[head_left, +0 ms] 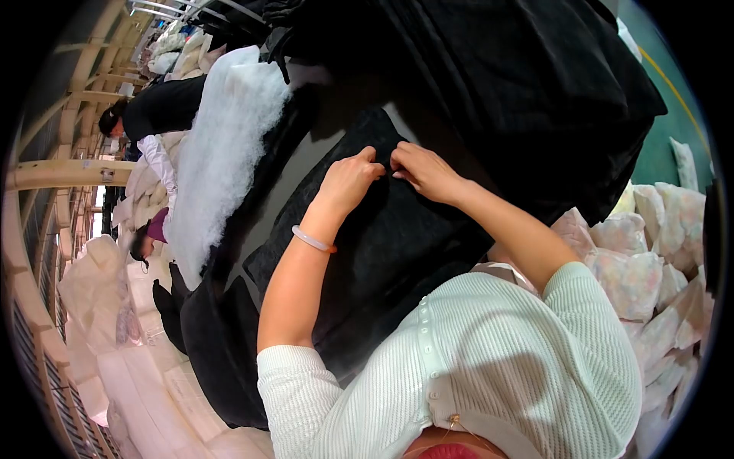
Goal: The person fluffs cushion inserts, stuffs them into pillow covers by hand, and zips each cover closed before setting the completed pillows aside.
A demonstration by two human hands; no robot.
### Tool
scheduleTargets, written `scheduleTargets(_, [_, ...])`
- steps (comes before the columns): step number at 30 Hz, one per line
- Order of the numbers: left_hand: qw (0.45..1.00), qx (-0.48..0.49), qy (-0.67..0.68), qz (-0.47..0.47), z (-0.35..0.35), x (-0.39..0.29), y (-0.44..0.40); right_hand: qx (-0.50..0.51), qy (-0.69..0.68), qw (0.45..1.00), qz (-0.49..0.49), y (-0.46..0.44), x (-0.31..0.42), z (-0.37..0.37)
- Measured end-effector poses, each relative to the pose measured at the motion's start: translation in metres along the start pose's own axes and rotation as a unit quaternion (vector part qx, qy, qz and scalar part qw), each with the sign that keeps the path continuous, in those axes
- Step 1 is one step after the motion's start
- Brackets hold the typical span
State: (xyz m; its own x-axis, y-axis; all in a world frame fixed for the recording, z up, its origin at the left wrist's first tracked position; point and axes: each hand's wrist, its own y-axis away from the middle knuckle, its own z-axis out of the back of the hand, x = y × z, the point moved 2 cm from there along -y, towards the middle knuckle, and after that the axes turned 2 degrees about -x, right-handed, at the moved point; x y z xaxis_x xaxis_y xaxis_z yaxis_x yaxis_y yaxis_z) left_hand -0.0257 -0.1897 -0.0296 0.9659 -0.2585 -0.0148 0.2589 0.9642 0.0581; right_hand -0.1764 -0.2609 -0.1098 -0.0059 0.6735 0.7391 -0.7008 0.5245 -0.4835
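A black fabric cushion cover (382, 222) lies in front of me, its far corner pointing away. My left hand (352, 180) is closed on the cover near its upper edge, a pale bangle on that wrist. Just to its right, my right hand (424, 170) pinches the same black fabric, the fingertips of both hands close together. Whatever is between the fingertips is too small and dark to make out. To the left of the cover rests a thick white sheet of fluffy wadding (233, 138).
A tall stack of black fabric (535, 99) rises at the right. Stuffed pale bags (627, 283) are heaped at the lower right. More black fabric (218, 344) hangs at the left beside white sacks (145, 390). Two people (164, 111) are beyond the wadding.
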Motion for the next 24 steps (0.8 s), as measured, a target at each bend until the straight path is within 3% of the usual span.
scheduleTargets(4, [0.99,-0.087,0.099,0.047,-0.009,0.0,0.008,-0.08,-0.039,0.993,-0.074,0.008,0.0,-0.015])
scheduleTargets(7, [0.97,-0.152,0.16,0.102,-0.01,-0.003,0.018,-0.044,-0.042,0.985,-0.159,0.004,0.003,-0.018])
scheduleTargets(9, [0.957,-0.179,0.185,0.137,-0.008,-0.007,0.023,-0.062,-0.008,0.985,-0.16,0.002,0.01,-0.024])
scheduleTargets(15, [0.956,-0.246,0.069,0.145,-0.005,-0.019,0.049,-0.101,0.078,0.98,-0.153,-0.003,0.02,-0.032])
scheduleTargets(17, [0.938,-0.318,0.029,0.137,-0.01,-0.023,0.051,-0.109,0.102,0.978,-0.144,-0.003,0.023,-0.031])
scheduleTargets(24, [0.917,-0.38,0.018,0.117,-0.019,-0.032,0.051,-0.16,0.108,0.973,-0.13,0.0,0.025,-0.03])
